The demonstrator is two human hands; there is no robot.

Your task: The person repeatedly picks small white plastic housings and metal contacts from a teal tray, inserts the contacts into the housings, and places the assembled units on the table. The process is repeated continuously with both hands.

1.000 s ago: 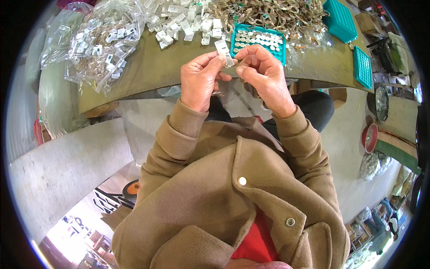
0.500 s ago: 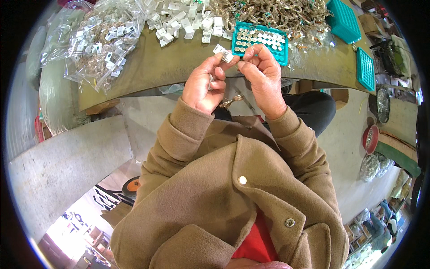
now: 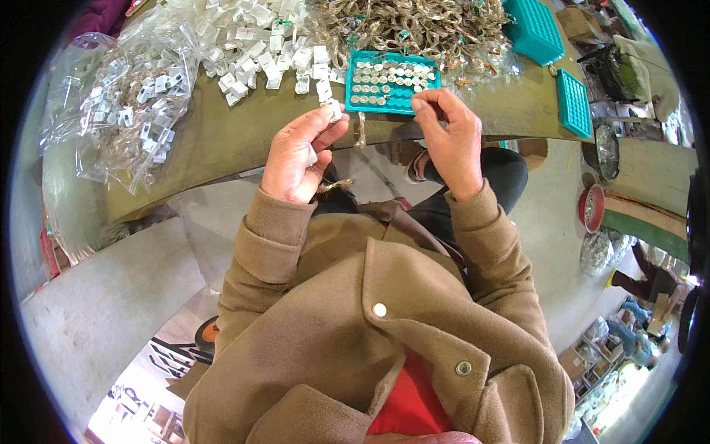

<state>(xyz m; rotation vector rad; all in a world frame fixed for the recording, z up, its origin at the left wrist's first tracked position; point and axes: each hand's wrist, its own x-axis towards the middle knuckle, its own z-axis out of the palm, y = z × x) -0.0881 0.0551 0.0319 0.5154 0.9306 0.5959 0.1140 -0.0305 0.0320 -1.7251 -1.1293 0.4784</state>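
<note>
My left hand pinches a small white plastic casing between thumb and fingertips, just beyond the table's front edge. Another whitish piece shows within its curled fingers. My right hand is at the right front corner of a teal tray, thumb and index finger drawn together. Whatever lies between those fingertips is too small or hidden to make out. Round silver button cells sit in rows in the tray, with bare pockets at its front right. A strip of clear-coated wire hangs over the table edge between my hands.
Loose white casings lie heaped behind my left hand. A clear bag of wired casings sits at the left. Bundled wires fill the back. Stacked teal trays and another teal tray stand at the right.
My hands, together at the white casing before, have parted. The right hand has moved to the tray's right front corner; the left still holds the casing. The whole view has shifted slightly.
</note>
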